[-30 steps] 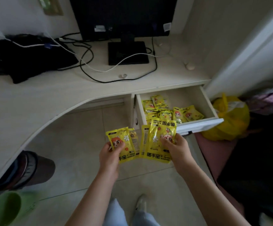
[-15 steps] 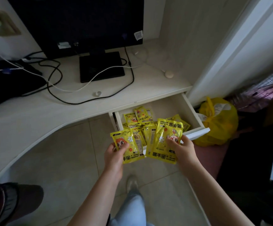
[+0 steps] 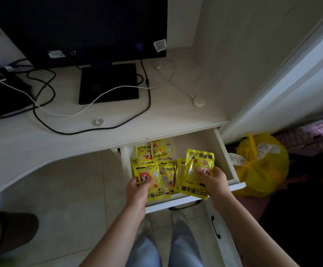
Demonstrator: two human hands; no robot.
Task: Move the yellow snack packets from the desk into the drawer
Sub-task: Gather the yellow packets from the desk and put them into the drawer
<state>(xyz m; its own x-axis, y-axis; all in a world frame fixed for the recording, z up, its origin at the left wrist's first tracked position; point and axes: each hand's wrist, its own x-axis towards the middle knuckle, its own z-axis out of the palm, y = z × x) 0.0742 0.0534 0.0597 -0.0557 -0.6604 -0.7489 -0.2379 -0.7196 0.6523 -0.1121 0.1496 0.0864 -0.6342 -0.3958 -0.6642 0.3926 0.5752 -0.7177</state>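
Both hands hold yellow snack packets over the open white drawer under the desk's right end. My left hand grips a small fan of packets above the drawer's front left. My right hand grips a larger packet with others behind it, above the drawer's middle. Several more yellow packets lie loose in the back left of the drawer. The drawer's front panel is partly hidden by my hands.
The white desk carries a black monitor on its flat base, tangled black and white cables and a small round puck. A tied yellow bag sits on the floor right of the drawer. My legs stand below.
Both hands have carried the packets forward, from in front of the drawer to over its inside. The camera has come closer and turned right.
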